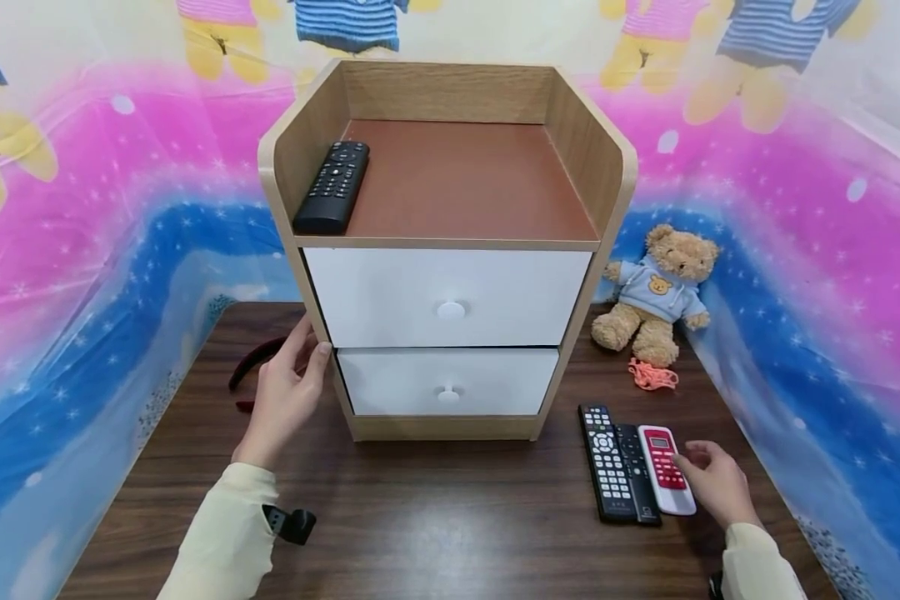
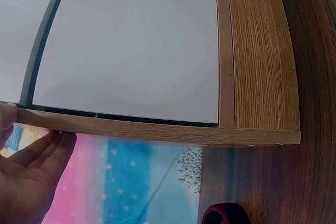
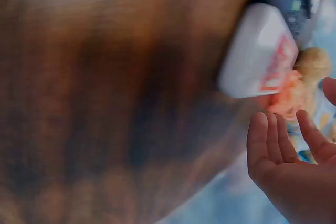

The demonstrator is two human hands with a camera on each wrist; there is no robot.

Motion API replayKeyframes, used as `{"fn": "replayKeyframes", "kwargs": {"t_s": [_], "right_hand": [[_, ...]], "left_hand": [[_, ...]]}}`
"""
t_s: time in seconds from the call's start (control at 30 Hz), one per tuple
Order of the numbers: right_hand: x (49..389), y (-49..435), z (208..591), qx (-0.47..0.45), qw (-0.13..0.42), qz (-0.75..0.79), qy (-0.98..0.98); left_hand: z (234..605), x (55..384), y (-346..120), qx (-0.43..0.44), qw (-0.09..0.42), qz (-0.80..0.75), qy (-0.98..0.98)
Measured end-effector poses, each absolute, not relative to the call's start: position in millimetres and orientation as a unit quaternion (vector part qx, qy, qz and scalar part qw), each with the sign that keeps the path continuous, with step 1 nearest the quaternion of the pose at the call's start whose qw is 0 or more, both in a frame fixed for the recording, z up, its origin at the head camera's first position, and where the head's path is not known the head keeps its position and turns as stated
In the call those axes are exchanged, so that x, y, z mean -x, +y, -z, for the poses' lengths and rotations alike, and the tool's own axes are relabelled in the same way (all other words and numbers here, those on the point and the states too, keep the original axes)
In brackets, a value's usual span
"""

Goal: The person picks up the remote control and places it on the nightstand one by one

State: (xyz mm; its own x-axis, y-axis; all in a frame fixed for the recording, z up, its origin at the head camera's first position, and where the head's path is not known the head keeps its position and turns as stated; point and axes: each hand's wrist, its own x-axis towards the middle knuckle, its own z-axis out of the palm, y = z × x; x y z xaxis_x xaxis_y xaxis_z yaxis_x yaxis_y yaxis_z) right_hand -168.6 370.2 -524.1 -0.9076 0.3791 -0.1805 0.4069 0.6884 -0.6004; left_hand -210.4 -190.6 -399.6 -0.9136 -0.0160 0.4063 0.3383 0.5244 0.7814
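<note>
A small wooden drawer cabinet (image 1: 446,429) with two white drawers stands mid-table, both drawers closed. My left hand (image 1: 288,400) holds its left side edge, thumb at the front edge and fingers along the outer side, as the left wrist view (image 2: 34,177) also shows. On the right, my right hand (image 1: 716,483) hovers with loosely bent fingers at the right side of a white remote control with a red keypad (image 1: 666,471). Beside that remote lie a black remote with pale keys (image 1: 607,464) and a slimmer black remote (image 1: 636,475). The right wrist view is blurred.
Another black remote (image 1: 333,187) lies on the cabinet's brown top shelf, against the left wall. A dark red band (image 1: 251,362) is behind my left hand. A teddy bear (image 1: 656,296) sits at back right, with a coral string bundle (image 1: 652,374) before it. Patterned cloth surrounds the table.
</note>
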Motion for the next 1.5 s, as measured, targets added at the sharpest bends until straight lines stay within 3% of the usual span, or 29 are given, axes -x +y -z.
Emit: {"fn": "replayKeyframes", "kwargs": {"t_s": [0.47,1.13,1.5], "right_hand": [[164.3,372.0,554.0,-0.229,0.037,0.326,0.916],[170.6,368.2,548.2,-0.256,0.039,0.314,0.913],[169.4,368.9,536.5,-0.225,0.043,0.314,0.921]], "left_hand": [[404.1,206.4,-191.1,0.079,0.174,0.481,-0.856],[402.2,208.5,-189.4,0.085,0.182,0.479,-0.854],[402.1,210.3,-189.5,0.086,0.189,0.477,-0.854]]}}
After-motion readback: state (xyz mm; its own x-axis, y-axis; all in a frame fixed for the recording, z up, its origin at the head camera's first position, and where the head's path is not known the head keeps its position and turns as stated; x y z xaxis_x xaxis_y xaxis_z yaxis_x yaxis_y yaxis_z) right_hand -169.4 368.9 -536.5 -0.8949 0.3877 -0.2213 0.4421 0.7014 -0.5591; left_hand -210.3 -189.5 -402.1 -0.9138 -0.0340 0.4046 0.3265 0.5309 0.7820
